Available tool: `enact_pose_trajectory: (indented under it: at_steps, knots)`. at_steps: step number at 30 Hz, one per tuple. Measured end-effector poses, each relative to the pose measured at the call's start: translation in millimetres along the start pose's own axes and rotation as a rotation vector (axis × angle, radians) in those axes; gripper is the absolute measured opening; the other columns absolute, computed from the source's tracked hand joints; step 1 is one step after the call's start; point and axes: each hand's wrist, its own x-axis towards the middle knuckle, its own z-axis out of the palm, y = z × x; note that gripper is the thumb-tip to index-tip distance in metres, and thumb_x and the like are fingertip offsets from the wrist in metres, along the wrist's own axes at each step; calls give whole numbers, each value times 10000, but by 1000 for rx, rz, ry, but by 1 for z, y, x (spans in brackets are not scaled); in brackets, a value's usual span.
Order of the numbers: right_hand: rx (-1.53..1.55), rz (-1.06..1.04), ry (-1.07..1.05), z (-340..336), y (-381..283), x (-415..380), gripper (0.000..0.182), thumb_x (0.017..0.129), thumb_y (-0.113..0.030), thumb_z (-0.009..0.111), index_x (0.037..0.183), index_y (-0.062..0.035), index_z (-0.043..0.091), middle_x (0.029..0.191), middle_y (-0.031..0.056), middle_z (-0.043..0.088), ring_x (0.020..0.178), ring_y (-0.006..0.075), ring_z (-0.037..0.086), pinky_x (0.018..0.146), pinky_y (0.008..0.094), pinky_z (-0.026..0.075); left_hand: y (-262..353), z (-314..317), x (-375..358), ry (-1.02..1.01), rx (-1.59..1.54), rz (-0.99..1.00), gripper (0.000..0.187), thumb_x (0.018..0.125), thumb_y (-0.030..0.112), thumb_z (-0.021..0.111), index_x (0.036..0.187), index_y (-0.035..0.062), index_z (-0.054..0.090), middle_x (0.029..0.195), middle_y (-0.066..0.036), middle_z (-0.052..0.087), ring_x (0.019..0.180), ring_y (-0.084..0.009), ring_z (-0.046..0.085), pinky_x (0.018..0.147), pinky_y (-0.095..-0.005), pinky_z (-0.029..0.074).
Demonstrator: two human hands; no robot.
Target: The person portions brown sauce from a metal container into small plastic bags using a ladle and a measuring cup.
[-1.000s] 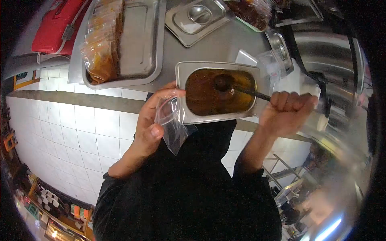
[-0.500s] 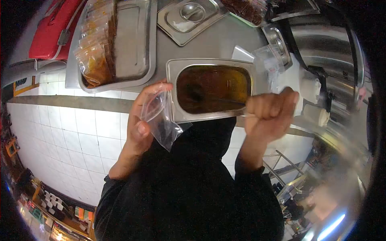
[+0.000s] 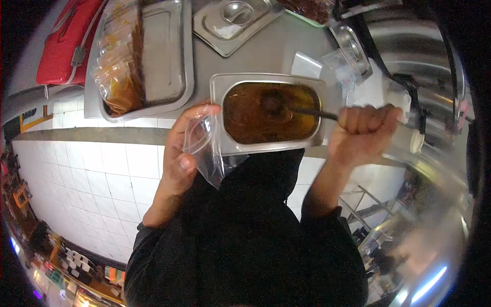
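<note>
A steel food pan (image 3: 217,84) of brown, oily sauce (image 3: 250,120) sits at the counter's near edge. My right hand (image 3: 360,135) is closed around the dark handle of a ladle (image 3: 327,114). The handle crosses the pan's right rim, and the ladle's round head is down in the sauce, mostly hidden. At the pan's left side, my left hand (image 3: 179,153) holds a clear zip bag (image 3: 204,148) spread at its mouth between fingers and thumb. The bag hangs just beside the pan's left rim and looks empty.
A steel tray (image 3: 189,66) at the left holds a row of filled bags (image 3: 120,82). Steel lids (image 3: 232,25) lie behind the pan, with clear plastic bags (image 3: 340,71) to its right. A red bag (image 3: 61,56) stands at far left.
My right hand has moved right, away from the pan, so the ladle's handle now shows. The ladle's dark head has shifted right and away from me in the sauce. My left hand keeps its hold.
</note>
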Motion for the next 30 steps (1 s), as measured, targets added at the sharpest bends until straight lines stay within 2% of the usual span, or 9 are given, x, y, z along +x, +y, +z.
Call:
enact_pose_trajectory:
  at_steps: [2,3,6,7,8,14,20,24,30]
  knots:
    - [452,209,256,10,19,-9,407,1054,-346,407,692,-162,380,481,-59,233,407,65,137,391,257,136,4,5,1,30,-6,-17,1067,619,745,740,1332,-5,478,1357,-161,455,1294,-316,455,1098,-453,351]
    - [164,173,19,38,15,-18,395,1052,-347,413,701,-169,383,489,-68,238,406,65,142,390,255,146,6,6,1,76,-14,-25,1081,607,752,745,1332,-4,478,1364,-161,450,1297,-319,453,1106,-457,341]
    - [114,101,-130,-4,2,-19,320,999,-333,480,723,-200,387,558,-61,356,469,89,300,389,275,241,9,8,2,84,-11,-23,1101,588,765,750,1332,-1,480,1373,-159,443,1308,-320,439,1102,-469,349]
    - [91,108,61,1,-11,-15,353,1010,-349,472,713,-181,382,536,-58,332,427,77,259,377,264,217,7,6,-1,87,-14,-40,1107,583,764,755,1336,2,477,1380,-152,442,1321,-319,422,1109,-472,343]
    - [-3,-20,-39,4,-17,-7,378,1025,-360,453,705,-173,378,511,-55,308,388,66,217,365,261,196,6,4,-1,85,-7,-42,1107,583,764,755,1336,2,477,1380,-152,442,1321,-319,422,1109,-472,343]
    - [253,130,-62,19,-15,-12,397,1052,-358,405,714,-150,397,493,-44,312,369,68,226,366,287,173,10,6,2,65,-2,-21,1118,579,767,757,1342,1,471,1373,-137,458,1324,-293,420,1119,-461,325]
    - [19,60,-26,18,9,-15,376,1045,-276,463,711,-109,423,502,-29,339,385,74,253,383,268,199,9,7,0,71,-39,-48,1118,588,750,766,1349,-13,464,1377,-144,459,1306,-294,446,1097,-450,360]
    - [-276,-4,11,12,-11,-2,387,1056,-258,383,689,-135,369,487,-47,226,404,63,145,393,271,128,11,6,-2,101,-26,-65,1128,591,760,756,1354,-17,458,1370,-151,466,1297,-297,455,1101,-445,357]
    - [-56,37,0,13,-1,-5,387,1048,-262,409,683,-141,364,492,-48,239,403,65,124,399,269,128,9,7,0,78,-1,-31,1132,601,776,736,1360,-13,452,1366,-152,470,1304,-295,447,1110,-447,344]
